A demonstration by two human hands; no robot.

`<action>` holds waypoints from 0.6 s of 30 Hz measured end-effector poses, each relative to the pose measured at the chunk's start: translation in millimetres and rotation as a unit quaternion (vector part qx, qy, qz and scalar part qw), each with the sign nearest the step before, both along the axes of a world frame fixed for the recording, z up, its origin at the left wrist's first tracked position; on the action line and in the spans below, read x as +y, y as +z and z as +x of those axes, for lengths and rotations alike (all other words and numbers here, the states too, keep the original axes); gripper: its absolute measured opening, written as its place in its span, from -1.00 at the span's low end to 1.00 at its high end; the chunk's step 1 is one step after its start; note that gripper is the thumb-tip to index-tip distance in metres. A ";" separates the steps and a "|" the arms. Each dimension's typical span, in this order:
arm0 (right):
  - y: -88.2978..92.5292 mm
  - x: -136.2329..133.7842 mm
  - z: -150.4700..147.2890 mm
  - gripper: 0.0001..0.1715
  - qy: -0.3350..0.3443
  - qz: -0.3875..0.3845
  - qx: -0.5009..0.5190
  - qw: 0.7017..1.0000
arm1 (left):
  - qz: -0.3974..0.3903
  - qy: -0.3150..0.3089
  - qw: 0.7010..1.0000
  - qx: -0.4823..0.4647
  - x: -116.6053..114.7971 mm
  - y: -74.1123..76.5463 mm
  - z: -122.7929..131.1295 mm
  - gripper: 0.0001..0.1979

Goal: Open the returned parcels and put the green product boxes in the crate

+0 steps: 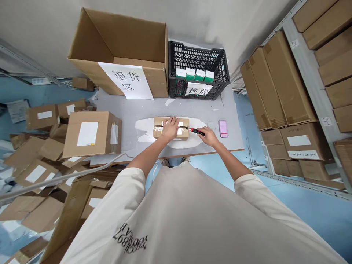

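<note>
A small taped cardboard box [158, 132] lies on the worktable [129, 110]. My left hand [170, 128] rests on its top, fingers stretched out and partly covering a white label. In my right hand [209, 137] is a box cutter [197, 131] with a red and black handle, the fingers wrapped round it. Its tip meets the right end of the box, by the middle seam. Along that seam a dark gap shows left of my left hand. A phone [223, 128] with a pink screen lies to the right of my right hand.
Behind stand a large open carton [110, 79] with a paper sign and a black crate [176, 88] holding several white-green boxes. A closed carton [90, 134] sits at the table's left. Loose boxes [35, 172] pile up further left. Shelves with cartons [288, 80] line the right.
</note>
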State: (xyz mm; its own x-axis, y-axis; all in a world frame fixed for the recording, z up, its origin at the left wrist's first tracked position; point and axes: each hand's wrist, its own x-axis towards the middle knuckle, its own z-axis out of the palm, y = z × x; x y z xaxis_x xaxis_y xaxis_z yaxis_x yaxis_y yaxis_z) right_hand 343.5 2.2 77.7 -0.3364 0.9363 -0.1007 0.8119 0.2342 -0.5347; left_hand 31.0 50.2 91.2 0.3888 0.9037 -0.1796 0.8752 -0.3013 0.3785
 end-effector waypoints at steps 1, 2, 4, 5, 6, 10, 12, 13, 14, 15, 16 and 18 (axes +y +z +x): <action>-3.8 -2.2 -2.2 -0.48 -0.005 0.007 -0.002 1.000 | 0.003 0.003 1.000 -0.007 -1.3 -1.5 0.0 -0.32; -7.5 -4.3 -4.3 -0.47 -0.010 0.013 -0.003 1.000 | 0.006 0.004 1.000 -0.013 -2.1 -2.7 0.0 -0.32; -13.4 -8.0 -6.5 -0.45 -0.019 0.020 -0.006 1.000 | 0.008 0.005 1.000 -0.021 -2.5 -4.0 -0.2 -0.32; -15.5 -9.2 -5.8 -0.44 -0.024 0.023 -0.008 0.999 | 0.008 0.006 1.000 -0.023 -2.2 -4.3 -0.3 -0.33; -17.1 -9.9 -3.7 -0.44 -0.032 0.028 -0.009 0.999 | 0.008 0.008 1.000 -0.024 -1.9 -4.5 -0.5 -0.33; -19.7 -7.1 13.7 -0.41 -0.089 0.045 0.010 0.995 | 0.002 0.016 1.000 -0.021 -0.7 -5.2 -1.6 -0.35; -20.9 -3.7 21.2 -0.40 -0.104 0.038 0.026 0.993 | -0.007 0.011 1.000 -0.017 -0.9 -6.1 -3.0 -0.34; -21.9 -1.8 23.0 -0.39 -0.112 0.031 0.034 0.993 | -0.012 0.007 1.000 -0.014 -1.2 -6.4 -4.2 -0.33; -23.2 0.1 23.3 -0.38 -0.124 0.024 0.043 0.991 | -0.017 0.004 1.000 -0.012 -1.7 -6.7 -6.0 -0.32; -24.7 2.0 22.2 -0.36 -0.140 0.018 0.054 0.988 | -0.022 0.000 1.000 -0.011 -2.3 -6.6 -8.6 -0.30; -26.2 4.0 19.9 -0.35 -0.159 0.012 0.068 0.985 | -0.024 -0.005 1.000 -0.012 -3.1 -6.2 -12.1 -0.28; -28.8 7.7 12.6 -0.35 -0.187 -0.003 0.105 0.977 | -0.025 -0.018 0.999 -0.018 -5.5 -4.4 -22.2 -0.25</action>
State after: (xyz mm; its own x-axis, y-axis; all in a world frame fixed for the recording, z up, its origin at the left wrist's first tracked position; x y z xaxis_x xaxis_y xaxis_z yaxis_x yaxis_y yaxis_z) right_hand 356.1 9.8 49.0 0.0143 0.9973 -0.0720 0.7127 -0.0607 -0.6988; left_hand 8.8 44.8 86.8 0.4277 0.8794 -0.2090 0.8497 -0.3123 0.4248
